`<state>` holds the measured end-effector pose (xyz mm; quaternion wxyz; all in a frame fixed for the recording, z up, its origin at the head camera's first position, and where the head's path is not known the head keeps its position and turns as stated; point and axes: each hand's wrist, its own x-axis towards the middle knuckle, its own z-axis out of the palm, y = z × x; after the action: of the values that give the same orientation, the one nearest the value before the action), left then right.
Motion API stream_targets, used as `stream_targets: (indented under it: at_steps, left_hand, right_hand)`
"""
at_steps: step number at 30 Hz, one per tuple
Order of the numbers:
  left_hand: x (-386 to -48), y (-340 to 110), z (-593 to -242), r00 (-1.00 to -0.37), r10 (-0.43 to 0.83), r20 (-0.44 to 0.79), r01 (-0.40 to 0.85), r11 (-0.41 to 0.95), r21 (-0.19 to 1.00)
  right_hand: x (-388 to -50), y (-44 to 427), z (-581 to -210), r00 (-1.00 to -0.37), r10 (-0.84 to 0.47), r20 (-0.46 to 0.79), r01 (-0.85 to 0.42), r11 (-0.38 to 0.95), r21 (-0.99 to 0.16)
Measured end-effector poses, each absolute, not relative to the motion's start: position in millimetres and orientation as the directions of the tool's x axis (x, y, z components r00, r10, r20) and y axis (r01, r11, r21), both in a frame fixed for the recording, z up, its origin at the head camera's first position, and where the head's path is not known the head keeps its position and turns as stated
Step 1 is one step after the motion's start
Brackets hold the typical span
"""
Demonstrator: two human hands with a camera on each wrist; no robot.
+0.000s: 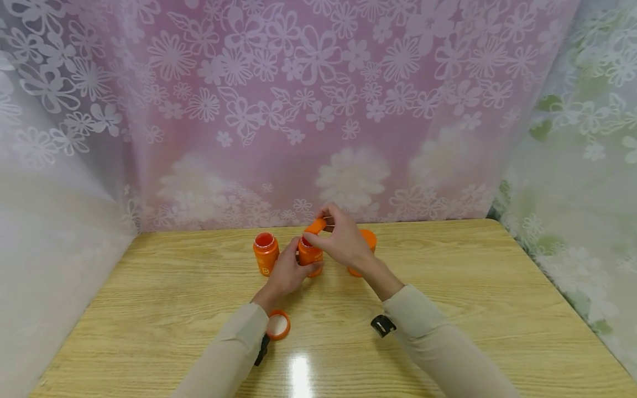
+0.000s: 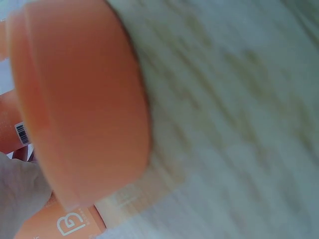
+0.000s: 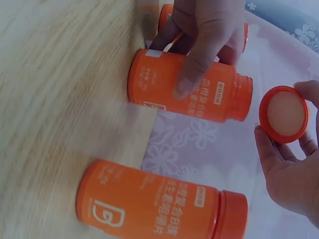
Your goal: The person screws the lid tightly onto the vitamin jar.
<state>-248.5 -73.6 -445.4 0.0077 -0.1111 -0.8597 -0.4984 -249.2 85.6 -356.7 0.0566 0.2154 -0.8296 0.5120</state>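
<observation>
Gripped by my left hand [image 1: 288, 272], the middle orange bottle [image 3: 184, 84] stands uncapped on the table. My right hand [image 1: 344, 239] pinches an orange cap [image 1: 316, 225] just above that bottle's mouth; in the right wrist view the cap [image 3: 284, 114] is apart from the bottle, its pale inner side showing. To the left stands another orange bottle [image 1: 266, 255] with its mouth uncovered. A capped orange bottle [image 3: 149, 199] stands on the right, partly behind my right hand in the head view. A loose cap [image 1: 278, 325] lies near my left wrist, pale inside up.
The light wood table [image 1: 448, 276] carries these things. A pink flowered curtain [image 1: 318, 110] hangs behind its far edge, with pale patterned cloth [image 1: 587, 182] along the right side. The loose cap [image 2: 84, 99] looms large in the left wrist view.
</observation>
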Motion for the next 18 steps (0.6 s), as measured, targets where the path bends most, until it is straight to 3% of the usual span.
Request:
stream_targets:
  at_steps: [8,18]
  left_hand:
    - [-246,-74,-444,-0.973,0.183,0.137,0.211,0.488,0.847]
    - [-244,-75,-444,-0.974,0.192,0.122,0.202,0.488,0.849]
  right_hand:
    - [-253,79,-365,-0.922,-0.277,0.272,-0.373,0.442,-0.815]
    - [-258,77,-374,-0.904,-0.320,0.285,-0.415,0.492,-0.765]
